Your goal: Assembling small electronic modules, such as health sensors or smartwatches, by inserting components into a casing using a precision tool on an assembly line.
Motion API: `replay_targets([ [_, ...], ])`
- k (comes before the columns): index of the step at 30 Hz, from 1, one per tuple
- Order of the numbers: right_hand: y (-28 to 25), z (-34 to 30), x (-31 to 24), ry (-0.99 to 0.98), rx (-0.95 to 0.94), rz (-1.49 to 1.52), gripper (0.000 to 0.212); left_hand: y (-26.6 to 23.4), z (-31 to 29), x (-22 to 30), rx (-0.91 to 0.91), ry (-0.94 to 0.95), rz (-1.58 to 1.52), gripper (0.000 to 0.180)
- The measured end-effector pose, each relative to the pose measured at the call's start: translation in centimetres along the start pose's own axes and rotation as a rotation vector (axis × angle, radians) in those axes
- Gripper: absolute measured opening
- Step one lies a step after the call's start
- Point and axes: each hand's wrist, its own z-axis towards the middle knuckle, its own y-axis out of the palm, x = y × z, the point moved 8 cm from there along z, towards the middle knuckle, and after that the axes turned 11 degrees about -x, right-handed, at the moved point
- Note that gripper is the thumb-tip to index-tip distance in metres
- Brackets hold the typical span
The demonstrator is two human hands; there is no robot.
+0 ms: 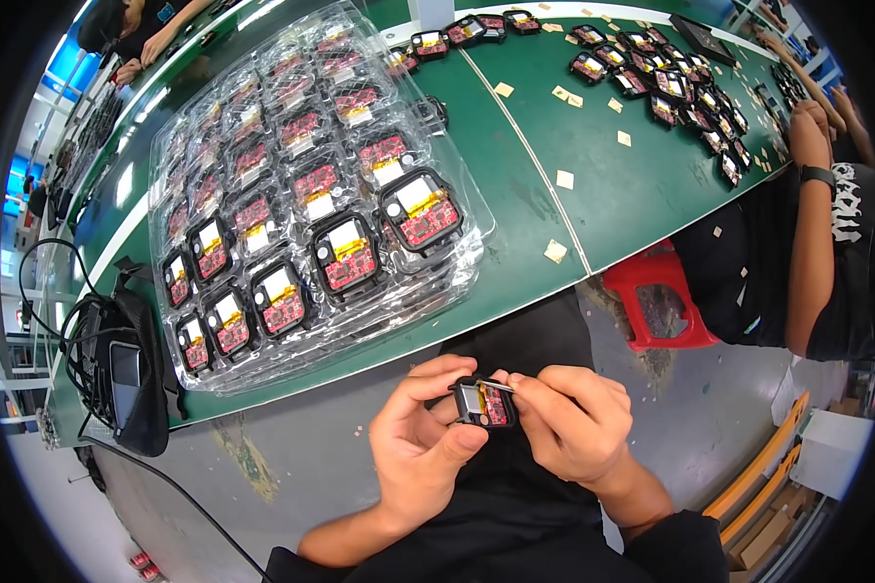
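Note:
My left hand (420, 447) grips a small black square case (484, 402) with a red circuit board and a silver cell inside, held over my lap. My right hand (569, 423) pinches a thin strip at the case's top right corner, thumb and forefinger closed on it. Both hands are below the edge of the green table (515, 194). On the table to the upper left lies a stack of clear plastic trays (301, 194) filled with several identical black cases with red boards.
A black bag (126, 374) with cables sits at the table's left end. More black cases (681, 87) and small tan paper squares (555, 251) lie across the far right of the table. Another person's arm (815, 214) rests at the right, above a red stool (656, 296).

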Motion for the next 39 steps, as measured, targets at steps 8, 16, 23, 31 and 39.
replay_targets([
  [8,-0.4,0.2,0.0,-0.073,-0.093,-0.065,0.030,0.8,0.6,0.7,-0.107,0.033,0.057,0.049],
  [16,-4.4,3.0,4.6,0.103,0.041,0.032,0.028,0.0,-1.0,4.9,-0.215,0.191,0.046,0.062],
  [23,-7.0,10.5,13.8,0.494,0.070,-0.473,0.041,-1.1,-0.8,11.4,-0.021,0.278,0.298,0.065],
  [31,-9.3,11.8,19.7,0.818,0.069,-0.674,0.051,-5.1,1.9,22.1,0.169,0.446,0.695,0.025],
  [39,-8.8,10.5,17.8,0.661,0.143,-0.654,0.034,-12.3,9.0,27.8,0.316,0.250,1.276,0.024],
])
